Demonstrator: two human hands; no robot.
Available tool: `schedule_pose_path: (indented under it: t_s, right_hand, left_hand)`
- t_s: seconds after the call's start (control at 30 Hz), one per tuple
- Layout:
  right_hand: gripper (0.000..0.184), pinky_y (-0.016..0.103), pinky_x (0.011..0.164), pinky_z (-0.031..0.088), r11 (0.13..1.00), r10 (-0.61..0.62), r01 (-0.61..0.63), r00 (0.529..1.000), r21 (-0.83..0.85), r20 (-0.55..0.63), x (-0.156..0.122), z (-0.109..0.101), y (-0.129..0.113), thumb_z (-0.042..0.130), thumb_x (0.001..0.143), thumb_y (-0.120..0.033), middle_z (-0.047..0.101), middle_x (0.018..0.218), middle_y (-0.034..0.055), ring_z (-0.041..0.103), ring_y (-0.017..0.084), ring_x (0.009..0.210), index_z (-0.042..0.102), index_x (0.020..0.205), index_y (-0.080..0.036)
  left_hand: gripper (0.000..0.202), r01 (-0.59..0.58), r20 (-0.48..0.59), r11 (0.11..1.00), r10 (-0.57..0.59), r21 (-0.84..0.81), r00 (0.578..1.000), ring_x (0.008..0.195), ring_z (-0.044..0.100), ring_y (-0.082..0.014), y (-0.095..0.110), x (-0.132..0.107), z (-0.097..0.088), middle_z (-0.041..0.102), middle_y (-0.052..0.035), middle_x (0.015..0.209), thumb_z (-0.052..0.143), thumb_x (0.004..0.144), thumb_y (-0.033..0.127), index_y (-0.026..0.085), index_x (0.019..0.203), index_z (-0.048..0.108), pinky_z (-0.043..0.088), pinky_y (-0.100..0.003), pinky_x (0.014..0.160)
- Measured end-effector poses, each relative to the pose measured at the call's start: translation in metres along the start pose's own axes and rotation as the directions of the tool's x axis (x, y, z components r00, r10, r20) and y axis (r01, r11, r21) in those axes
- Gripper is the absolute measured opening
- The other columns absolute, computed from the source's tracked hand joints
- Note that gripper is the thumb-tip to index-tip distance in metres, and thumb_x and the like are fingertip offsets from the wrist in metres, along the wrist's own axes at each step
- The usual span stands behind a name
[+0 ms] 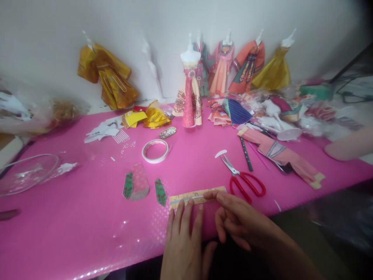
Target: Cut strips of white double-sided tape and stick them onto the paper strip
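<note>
A long cream strip of patterned fabric (217, 190) lies flat near the table's front edge, with a thin pale strip (197, 197) running lengthwise on it. My left hand (184, 237) rests palm down, fingers stretched out, its fingertips on the strip's lower edge. From the right, my right hand (233, 212) reaches over the fabric strip; its index finger touches the pale strip and the thumb lies close beside it. The other right fingers are curled. Just beyond are red-handled scissors (240, 177), lying with blades apart.
Green fabric pieces (160, 192) and a pink-and-green piece (140, 182) lie left of my hands. Farther back are a tape roll (155, 160), a dressed mini mannequin (190, 89) and a peach garment (271, 147). At the right edge another person's arm (349, 144) rests on the pink table (87, 217).
</note>
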State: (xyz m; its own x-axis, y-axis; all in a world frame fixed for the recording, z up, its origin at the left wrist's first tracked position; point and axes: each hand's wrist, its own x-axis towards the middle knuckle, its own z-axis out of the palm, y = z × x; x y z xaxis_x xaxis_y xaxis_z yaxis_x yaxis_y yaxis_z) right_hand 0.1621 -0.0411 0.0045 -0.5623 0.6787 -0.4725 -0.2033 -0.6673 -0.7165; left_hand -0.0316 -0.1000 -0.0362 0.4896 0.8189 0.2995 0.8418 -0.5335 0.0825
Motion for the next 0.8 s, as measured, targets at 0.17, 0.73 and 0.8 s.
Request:
schedule_pose_path:
  t_s: [0.17,0.73,0.8]
  right_hand:
    - [0.067,0.01,0.025,0.028,0.996,-0.007,0.005,1.0,0.09,0.021,-0.001,-0.002,-0.003,0.05,0.091,-0.058,0.068,0.054,0.0003,0.018,0.001,0.026,0.038,0.139,-0.013]
    - [0.055,0.01,0.024,0.028,0.987,0.014,-0.034,0.992,0.155,0.128,0.01,0.007,-0.001,0.041,0.099,-0.049,0.067,0.052,0.0004,0.017,0.002,0.024,0.041,0.14,-0.013]
    - [0.054,0.01,0.024,0.028,0.989,0.014,-0.033,0.992,0.146,0.125,0.011,0.008,0.0,0.04,0.099,-0.048,0.068,0.052,0.0005,0.017,0.002,0.025,0.04,0.141,-0.014]
  left_hand:
    - [0.072,-0.012,0.001,1.0,0.012,0.01,1.0,0.127,0.054,-0.0418,-0.001,0.0,-0.004,0.056,-0.021,0.141,0.062,0.084,0.032,0.008,0.146,0.035,0.054,-0.058,0.093]
    - [0.051,-0.031,-0.036,0.992,0.035,0.121,0.999,0.117,0.061,-0.0392,-0.001,0.001,-0.018,0.067,-0.0166,0.13,0.05,0.087,0.031,0.009,0.133,0.048,0.048,-0.062,0.088]
    - [0.051,-0.026,-0.043,0.992,0.031,0.122,0.999,0.117,0.062,-0.039,0.0,0.001,-0.018,0.067,-0.0167,0.129,0.051,0.086,0.031,0.009,0.133,0.048,0.049,-0.062,0.087]
